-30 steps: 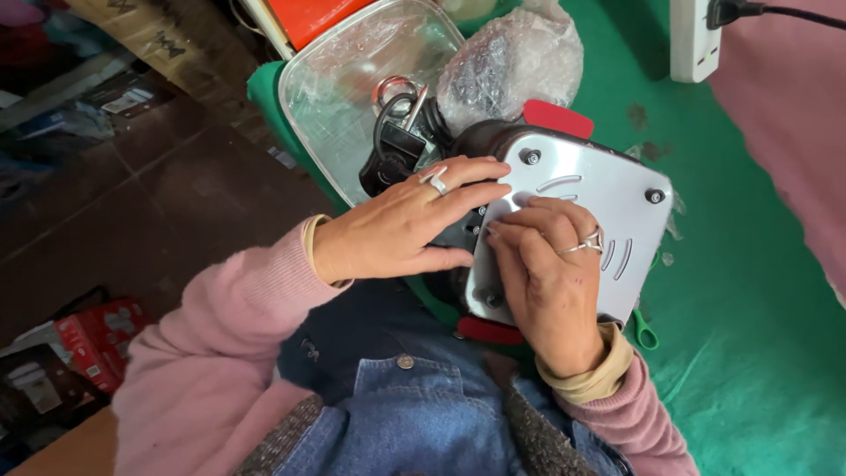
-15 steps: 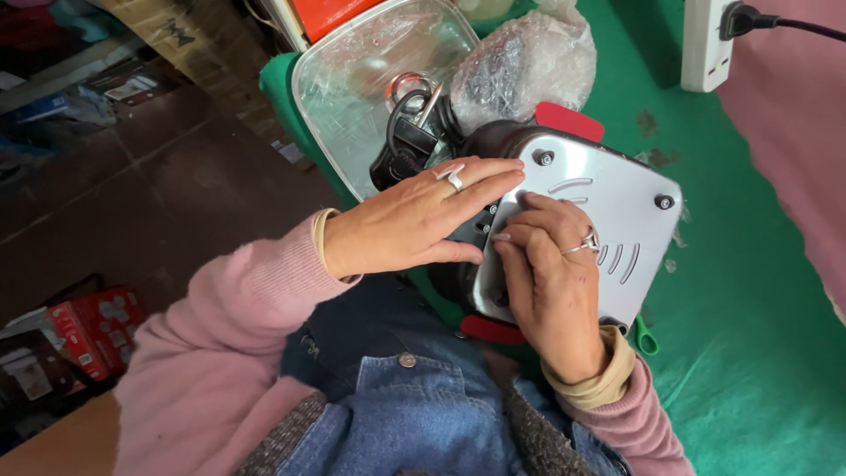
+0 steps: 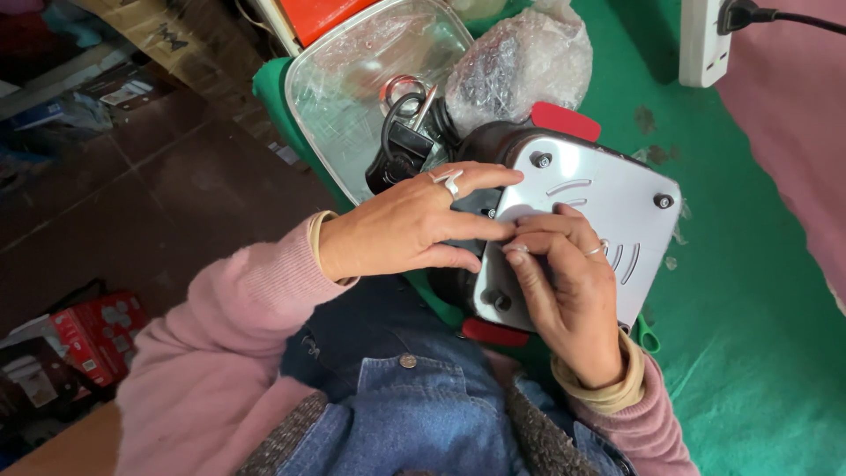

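Pressing our left hand (image 3: 414, 225) and right hand (image 3: 564, 282) flat-fingered on the appliance's metal base plate (image 3: 608, 229), gripping nothing, we are apparently smoothing a sticker (image 3: 515, 213), its screws (image 3: 540, 160) already in.

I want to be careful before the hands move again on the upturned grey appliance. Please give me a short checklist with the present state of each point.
1. Left hand rests on the appliance base plate: ok.
2. Right hand fingertips on the plate: ok.
3. Three plate screws seated: ok; other corner hidden: cannot tell.
4. Coiled black cord off the plate: ok.
5. Appliance steady on the green cloth: cannot tell.
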